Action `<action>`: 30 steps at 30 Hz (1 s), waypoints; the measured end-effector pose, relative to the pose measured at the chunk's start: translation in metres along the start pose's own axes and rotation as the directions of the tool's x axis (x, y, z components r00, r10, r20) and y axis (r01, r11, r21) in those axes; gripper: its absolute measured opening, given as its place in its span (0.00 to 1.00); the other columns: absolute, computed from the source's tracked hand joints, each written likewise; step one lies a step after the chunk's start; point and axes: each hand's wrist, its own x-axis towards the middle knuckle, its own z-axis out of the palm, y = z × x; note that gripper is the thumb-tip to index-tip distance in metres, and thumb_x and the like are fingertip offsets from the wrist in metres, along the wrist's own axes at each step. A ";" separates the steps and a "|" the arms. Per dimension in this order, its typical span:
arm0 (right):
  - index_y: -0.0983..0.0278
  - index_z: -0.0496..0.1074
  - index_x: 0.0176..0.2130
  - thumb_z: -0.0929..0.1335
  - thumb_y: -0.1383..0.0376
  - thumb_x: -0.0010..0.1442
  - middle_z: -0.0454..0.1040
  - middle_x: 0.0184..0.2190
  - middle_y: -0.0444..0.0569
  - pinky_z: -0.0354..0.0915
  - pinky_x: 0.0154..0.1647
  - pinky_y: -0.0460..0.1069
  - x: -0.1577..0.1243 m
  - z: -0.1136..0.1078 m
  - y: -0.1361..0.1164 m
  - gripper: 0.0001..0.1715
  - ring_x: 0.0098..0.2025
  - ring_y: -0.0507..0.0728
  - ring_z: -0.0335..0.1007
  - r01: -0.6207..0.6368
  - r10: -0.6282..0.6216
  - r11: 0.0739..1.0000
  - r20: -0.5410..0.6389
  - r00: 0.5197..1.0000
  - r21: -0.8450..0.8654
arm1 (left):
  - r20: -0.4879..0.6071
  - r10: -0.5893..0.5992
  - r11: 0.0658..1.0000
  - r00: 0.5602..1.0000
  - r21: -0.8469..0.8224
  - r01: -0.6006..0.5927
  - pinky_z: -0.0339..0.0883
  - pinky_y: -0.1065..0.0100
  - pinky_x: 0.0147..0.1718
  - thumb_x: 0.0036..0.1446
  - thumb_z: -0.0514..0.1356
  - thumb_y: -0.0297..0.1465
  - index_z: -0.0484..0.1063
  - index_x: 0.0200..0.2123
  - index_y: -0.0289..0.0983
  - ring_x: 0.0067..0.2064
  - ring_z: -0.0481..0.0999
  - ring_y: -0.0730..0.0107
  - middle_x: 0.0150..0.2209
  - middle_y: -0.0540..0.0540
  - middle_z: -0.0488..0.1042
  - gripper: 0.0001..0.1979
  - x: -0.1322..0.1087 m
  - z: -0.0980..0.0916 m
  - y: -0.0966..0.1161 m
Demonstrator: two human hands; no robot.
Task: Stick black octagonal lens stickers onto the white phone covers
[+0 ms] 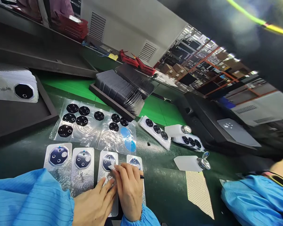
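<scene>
On the green counter (pixel 165 185), the left hand (pixel 94 205) is lying flat, fingers spread, pinning the third silvery phone back cover (pixel 108 180) steady while the right hand (pixel 129 188), fingers curled closed, is pressing its dark camera ring.

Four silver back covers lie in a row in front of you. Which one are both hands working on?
The third cover from the left: the left hand presses its lower part, and the right hand touches its camera ring. The others lie untouched.

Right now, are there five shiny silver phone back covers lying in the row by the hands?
No, four silver phone back covers lie there side by side.
</scene>
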 end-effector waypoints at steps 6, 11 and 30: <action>0.63 0.69 0.42 0.60 0.68 0.71 0.72 0.38 0.49 0.55 0.43 0.52 -0.004 0.001 0.000 0.09 0.41 0.58 0.63 -0.025 0.025 1.000 0.006 1.000 0.011 | -0.003 -0.006 1.000 1.000 0.000 0.006 0.58 0.51 0.54 0.65 0.52 0.32 0.75 0.52 0.28 0.56 0.71 0.49 0.54 0.35 0.75 0.19 -0.001 0.000 0.000; 0.63 0.70 0.42 0.60 0.69 0.71 0.72 0.38 0.49 0.54 0.44 0.52 -0.004 0.003 0.001 0.09 0.41 0.58 0.62 -0.035 0.034 0.999 0.015 0.999 0.038 | -0.009 0.003 1.000 1.000 0.011 -0.003 0.58 0.52 0.55 0.64 0.54 0.33 0.75 0.52 0.29 0.55 0.71 0.51 0.53 0.35 0.75 0.19 -0.001 0.001 -0.001; 0.63 0.69 0.41 0.60 0.68 0.71 0.71 0.37 0.49 0.53 0.42 0.53 -0.002 0.002 0.000 0.09 0.39 0.59 0.61 -0.039 0.039 0.999 0.024 0.999 0.015 | -0.008 0.046 0.994 0.999 0.100 -0.045 0.59 0.51 0.54 0.62 0.57 0.37 0.74 0.52 0.31 0.57 0.71 0.50 0.55 0.36 0.74 0.20 -0.003 0.004 -0.002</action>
